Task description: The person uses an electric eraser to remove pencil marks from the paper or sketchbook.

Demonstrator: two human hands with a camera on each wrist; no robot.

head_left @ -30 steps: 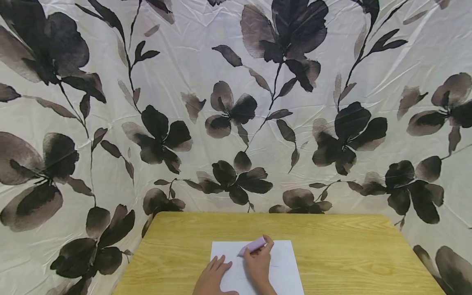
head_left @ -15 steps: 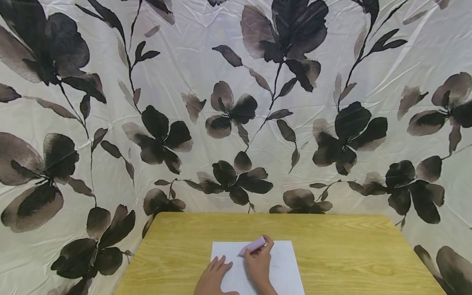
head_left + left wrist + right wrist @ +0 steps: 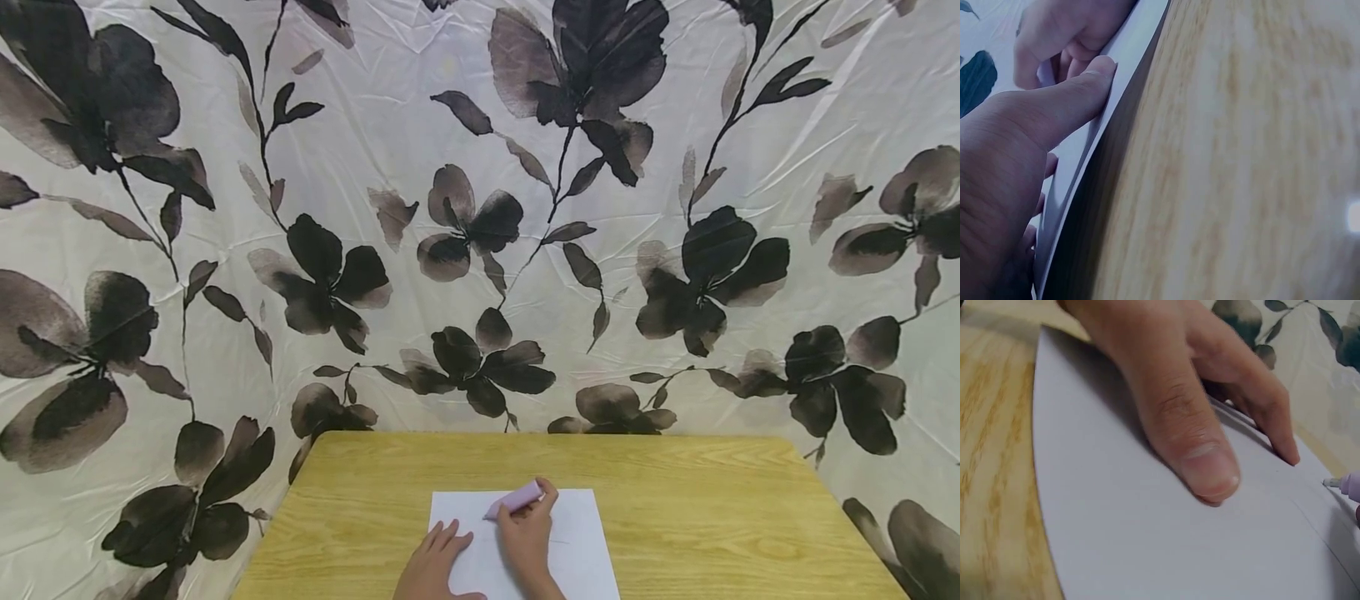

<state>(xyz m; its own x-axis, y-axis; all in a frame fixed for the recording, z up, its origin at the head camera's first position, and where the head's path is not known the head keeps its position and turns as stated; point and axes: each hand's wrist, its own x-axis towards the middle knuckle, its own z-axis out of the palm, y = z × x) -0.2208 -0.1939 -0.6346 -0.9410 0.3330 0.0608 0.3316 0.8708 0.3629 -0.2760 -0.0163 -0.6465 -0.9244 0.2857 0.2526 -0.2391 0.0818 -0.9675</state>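
A white sheet of paper (image 3: 581, 521) lies on the wooden table, with a thin faint line (image 3: 1317, 531) drawn across it. On the sheet's left part rests my left hand (image 3: 435, 560), fingers spread and thumb pressed to the paper, as the right wrist view also shows. My right hand (image 3: 527, 542) grips a thick lilac pen (image 3: 516, 499) between thumb and fingers, tilted so that its tip points down and left at the paper's upper half. In the right wrist view the pen's narrow pale tip (image 3: 1332, 482) is right at the paper; most of its body is out of frame.
The yellow wood-grain table (image 3: 697, 500) extends to both sides of the sheet and behind it. A white curtain-like cloth (image 3: 615, 308) with dark flower prints hangs behind the table's far edge. The paper's near edge (image 3: 1088, 156) bows up off the table in the left wrist view.
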